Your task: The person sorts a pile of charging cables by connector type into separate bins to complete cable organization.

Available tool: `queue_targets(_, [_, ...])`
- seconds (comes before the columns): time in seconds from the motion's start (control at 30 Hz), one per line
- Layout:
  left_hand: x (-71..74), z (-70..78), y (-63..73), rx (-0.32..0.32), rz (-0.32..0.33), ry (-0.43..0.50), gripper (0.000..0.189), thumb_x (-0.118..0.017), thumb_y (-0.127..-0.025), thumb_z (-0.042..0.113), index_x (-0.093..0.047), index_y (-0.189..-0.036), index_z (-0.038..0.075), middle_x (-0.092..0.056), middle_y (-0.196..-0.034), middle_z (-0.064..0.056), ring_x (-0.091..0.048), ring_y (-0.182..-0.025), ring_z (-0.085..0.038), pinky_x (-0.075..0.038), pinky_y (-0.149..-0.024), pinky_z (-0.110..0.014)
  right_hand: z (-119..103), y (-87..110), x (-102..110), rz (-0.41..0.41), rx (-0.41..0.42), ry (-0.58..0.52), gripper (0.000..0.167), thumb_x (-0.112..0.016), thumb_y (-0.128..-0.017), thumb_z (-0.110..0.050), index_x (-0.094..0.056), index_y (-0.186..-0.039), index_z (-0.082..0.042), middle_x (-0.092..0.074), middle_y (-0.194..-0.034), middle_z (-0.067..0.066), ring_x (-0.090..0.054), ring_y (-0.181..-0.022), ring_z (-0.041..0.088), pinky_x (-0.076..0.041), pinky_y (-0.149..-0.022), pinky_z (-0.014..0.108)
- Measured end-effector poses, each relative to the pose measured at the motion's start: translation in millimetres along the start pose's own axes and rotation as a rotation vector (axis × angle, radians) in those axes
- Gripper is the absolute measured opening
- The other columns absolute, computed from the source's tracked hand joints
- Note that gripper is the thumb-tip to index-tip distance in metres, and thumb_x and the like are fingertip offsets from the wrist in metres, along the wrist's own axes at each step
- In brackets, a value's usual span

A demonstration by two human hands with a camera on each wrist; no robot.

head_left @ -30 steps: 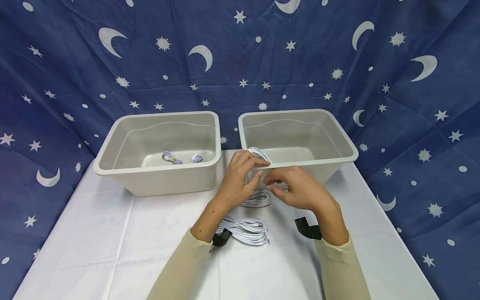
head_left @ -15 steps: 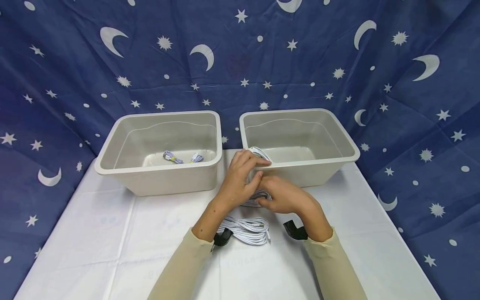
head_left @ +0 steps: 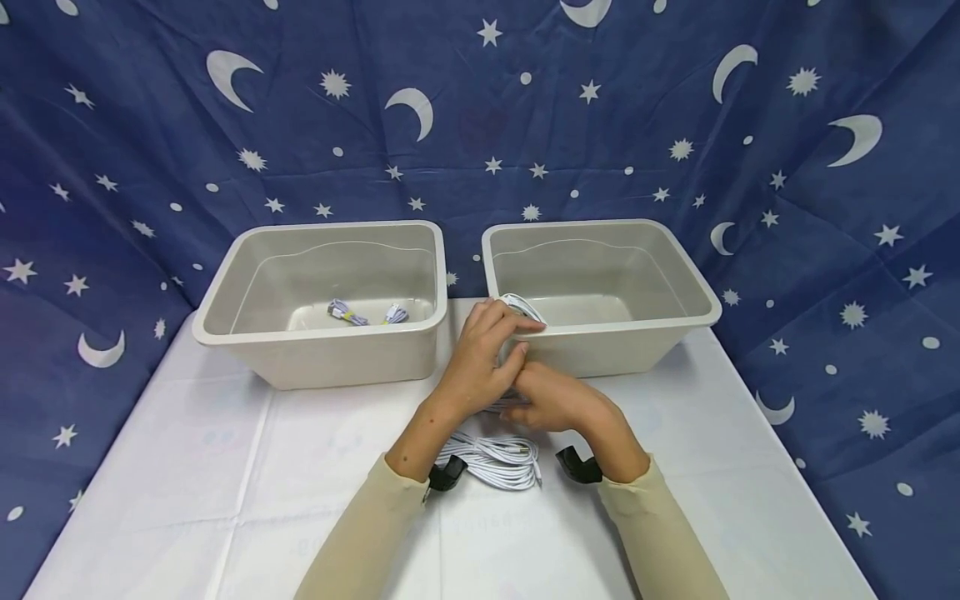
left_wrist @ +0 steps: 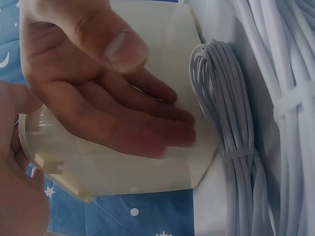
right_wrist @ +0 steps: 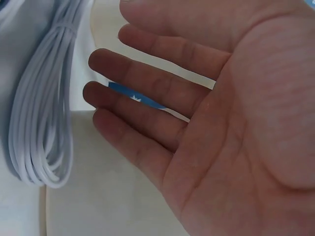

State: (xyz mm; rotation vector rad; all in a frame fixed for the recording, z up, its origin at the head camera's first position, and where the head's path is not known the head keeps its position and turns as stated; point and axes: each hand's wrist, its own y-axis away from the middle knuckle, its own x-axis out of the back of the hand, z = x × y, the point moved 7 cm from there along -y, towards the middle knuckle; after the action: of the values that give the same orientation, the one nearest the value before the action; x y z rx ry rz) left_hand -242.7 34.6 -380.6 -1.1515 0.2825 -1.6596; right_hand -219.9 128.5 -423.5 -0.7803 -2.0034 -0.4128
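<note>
My left hand (head_left: 480, 358) is at the front left corner of the right bin (head_left: 600, 325). Its curled fingers hold a white coiled cable (head_left: 523, 306), whose loop shows above them at the rim; the cable's lower part is hidden. Below it my right hand (head_left: 558, 400) reaches down in front of the bin, over a second tied cable bundle (left_wrist: 229, 108). The right wrist view shows that hand (right_wrist: 197, 108) with fingers spread and nothing in the palm, beside the bundle (right_wrist: 44, 108). A third white cable bundle (head_left: 498, 460) lies nearer on the table.
The left bin (head_left: 322, 358) contains purple-grey cables (head_left: 347, 312) with yellow ties on its floor. White cloth (head_left: 337, 500) covers the table. A blue curtain (head_left: 465, 125) with moons and stars hangs behind the bins and along both sides.
My right hand has moved down and left, from beside the left hand at the rim to the cable bundle below. The left hand has stayed at the bin's corner.
</note>
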Motion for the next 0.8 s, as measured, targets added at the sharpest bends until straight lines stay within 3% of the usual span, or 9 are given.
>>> queue_targets(0.23, [0.1, 0.4, -0.1, 0.003, 0.001, 0.0, 0.034, -0.066, -0.094, 0.007, -0.074, -0.125, 0.018, -0.063, -0.116, 0.004, -0.05, -0.121, -0.02, -0.034, -0.117, -0.038, 2, -2.5, -7, -0.007, -0.02, 0.04, 0.043, -0.083, -0.086, -0.006, -0.07, -0.127, -0.007, -0.071, -0.122, 0.003, -0.067, -0.112, 0.021, -0.054, -0.101, 0.043])
queue_targets(0.47, [-0.3, -0.8, 0.1, 0.014, -0.004, 0.008, 0.03, -0.065, -0.097, 0.01, -0.074, -0.125, 0.018, -0.063, -0.114, 0.004, -0.05, -0.12, -0.019, -0.035, -0.114, -0.038, 2, -4.2, -11, -0.009, -0.035, 0.058, 0.047, -0.084, -0.084, -0.007, -0.069, -0.128, -0.005, -0.069, -0.123, 0.006, -0.066, -0.113, 0.023, -0.053, -0.102, 0.044])
queue_targets(0.8, [0.0, 0.3, -0.9, 0.019, -0.011, 0.004, 0.03, -0.064, -0.099, 0.011, -0.074, -0.126, 0.019, -0.062, -0.114, 0.005, -0.049, -0.12, -0.018, -0.033, -0.118, -0.037, -1, -5.1, -14, 0.004, -0.025, 0.066, 0.06, -0.085, -0.086, -0.007, -0.062, -0.141, -0.004, -0.063, -0.138, 0.009, -0.061, -0.125, 0.024, -0.049, -0.11, 0.045])
